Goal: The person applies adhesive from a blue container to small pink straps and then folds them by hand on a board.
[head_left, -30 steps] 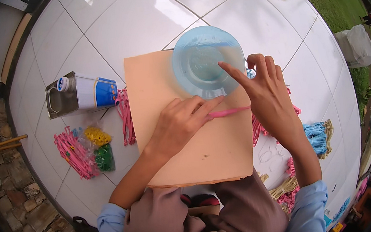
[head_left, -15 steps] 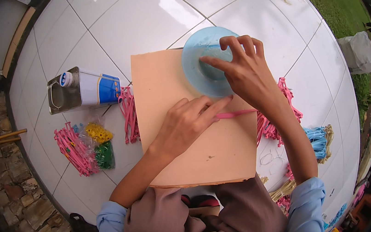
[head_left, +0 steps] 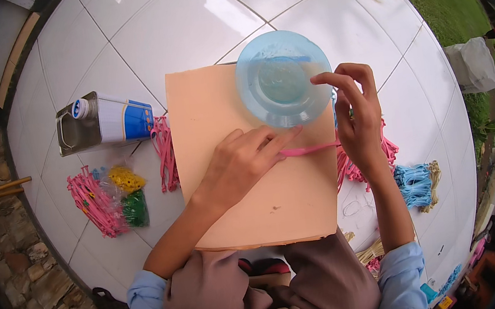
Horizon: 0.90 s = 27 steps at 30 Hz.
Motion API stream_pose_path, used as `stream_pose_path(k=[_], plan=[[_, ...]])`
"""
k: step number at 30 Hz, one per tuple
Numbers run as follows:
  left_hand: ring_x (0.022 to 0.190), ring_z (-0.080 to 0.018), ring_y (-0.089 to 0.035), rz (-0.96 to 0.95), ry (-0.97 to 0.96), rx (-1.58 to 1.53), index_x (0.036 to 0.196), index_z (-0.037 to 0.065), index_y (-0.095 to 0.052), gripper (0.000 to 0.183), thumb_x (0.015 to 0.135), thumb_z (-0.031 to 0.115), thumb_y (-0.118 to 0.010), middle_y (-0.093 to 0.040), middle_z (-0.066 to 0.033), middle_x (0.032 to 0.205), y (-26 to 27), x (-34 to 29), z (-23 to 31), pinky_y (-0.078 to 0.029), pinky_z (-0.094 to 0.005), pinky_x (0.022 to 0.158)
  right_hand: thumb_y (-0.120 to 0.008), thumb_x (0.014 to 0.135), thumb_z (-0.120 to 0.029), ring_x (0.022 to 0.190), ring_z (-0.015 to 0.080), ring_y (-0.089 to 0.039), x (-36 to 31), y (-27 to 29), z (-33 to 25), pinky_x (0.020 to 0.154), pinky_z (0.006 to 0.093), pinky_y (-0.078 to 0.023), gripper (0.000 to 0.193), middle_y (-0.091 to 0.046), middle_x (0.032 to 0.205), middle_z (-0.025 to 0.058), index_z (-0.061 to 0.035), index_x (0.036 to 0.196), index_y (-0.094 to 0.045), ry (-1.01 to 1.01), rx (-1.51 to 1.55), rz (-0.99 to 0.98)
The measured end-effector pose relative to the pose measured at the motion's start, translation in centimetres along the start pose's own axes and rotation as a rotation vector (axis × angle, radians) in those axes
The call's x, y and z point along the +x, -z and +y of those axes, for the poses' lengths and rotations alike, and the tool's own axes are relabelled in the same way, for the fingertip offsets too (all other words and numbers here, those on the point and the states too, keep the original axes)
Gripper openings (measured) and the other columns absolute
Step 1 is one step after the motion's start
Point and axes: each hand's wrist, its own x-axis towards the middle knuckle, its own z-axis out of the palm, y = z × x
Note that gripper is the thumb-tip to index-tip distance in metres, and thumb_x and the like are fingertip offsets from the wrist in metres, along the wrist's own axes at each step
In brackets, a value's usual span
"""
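A tan board (head_left: 260,208) rests across my knees. My left hand (head_left: 242,161) lies low over its middle, fingers closed around one end of a thin pink strap (head_left: 310,149), which runs rightward to the board's edge. A translucent blue plate (head_left: 252,95), with a cloudy film in its centre, sits on the far right corner of the board and overhangs it. Beside the plate's right rim hovers my right hand (head_left: 358,113), its fingers bent and apart, with nothing visible in them.
On the tiled floor to the left stand a metal can (head_left: 104,119) and bundles of pink straps (head_left: 94,204), with bags of yellow (head_left: 127,178) and green pieces (head_left: 135,208). More pink straps (head_left: 354,166) and a blue bundle (head_left: 413,186) lie on the right.
My right hand has lifted off the plate's centre and moved right and toward me, uncovering the plate's middle. The left hand keeps its hold on the pink strap.
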Motion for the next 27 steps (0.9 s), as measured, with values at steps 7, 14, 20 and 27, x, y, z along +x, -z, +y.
stream_pose_path(k=[7, 14, 20, 27], plan=[[0.063, -0.0182, -0.052, -0.041, 0.043, 0.030, 0.122, 0.016, -0.057, 0.053, 0.071, 0.010, -0.069, -0.055, -0.0024, 0.077, 0.2, 0.0, 0.0, -0.042, -0.0315, 0.059, -0.053, 0.063, 0.014, 0.085, 0.0290, -0.058, -5.7, 1.5, 0.8, 0.072, 0.0379, -0.050, 0.044, -0.057, 0.095, 0.0135, -0.0006, 0.104, -0.057, 0.253, -0.040, -0.096], [0.063, -0.0153, -0.052, -0.087, -0.050, 0.030, 0.112, 0.022, -0.065, 0.043, 0.070, 0.013, -0.065, -0.052, -0.0001, 0.077, 0.3, 0.0, -0.2, -0.041, -0.0285, 0.059, -0.060, 0.065, 0.005, 0.090, 0.0295, -0.060, -7.4, 1.0, 1.9, 0.076, 0.0390, -0.052, 0.041, -0.059, 0.093, 0.0119, 0.0010, 0.106, -0.057, 0.318, -0.115, -0.141], [0.066, -0.0152, -0.052, -0.145, -0.058, 0.113, 0.107, 0.022, -0.068, 0.038, 0.070, 0.016, -0.061, -0.050, -0.0003, 0.079, 0.6, 0.0, 0.2, -0.040, -0.0281, 0.059, -0.061, 0.063, 0.002, 0.092, 0.0281, -0.060, -8.0, 0.6, 1.5, 0.074, 0.0361, -0.053, 0.041, -0.058, 0.092, 0.0107, -0.0006, 0.104, -0.060, 0.289, -0.189, -0.119], [0.069, -0.0166, -0.054, -0.142, -0.037, 0.050, 0.106, 0.020, -0.068, 0.038, 0.068, 0.015, -0.062, -0.049, -0.0014, 0.079, 0.3, -0.1, 0.0, -0.042, -0.0301, 0.060, -0.059, 0.065, -0.003, 0.091, 0.0264, -0.059, -7.9, 0.4, 0.8, 0.070, 0.0345, -0.052, 0.040, -0.054, 0.093, 0.0090, -0.0058, 0.104, -0.062, 0.267, -0.280, -0.151]])
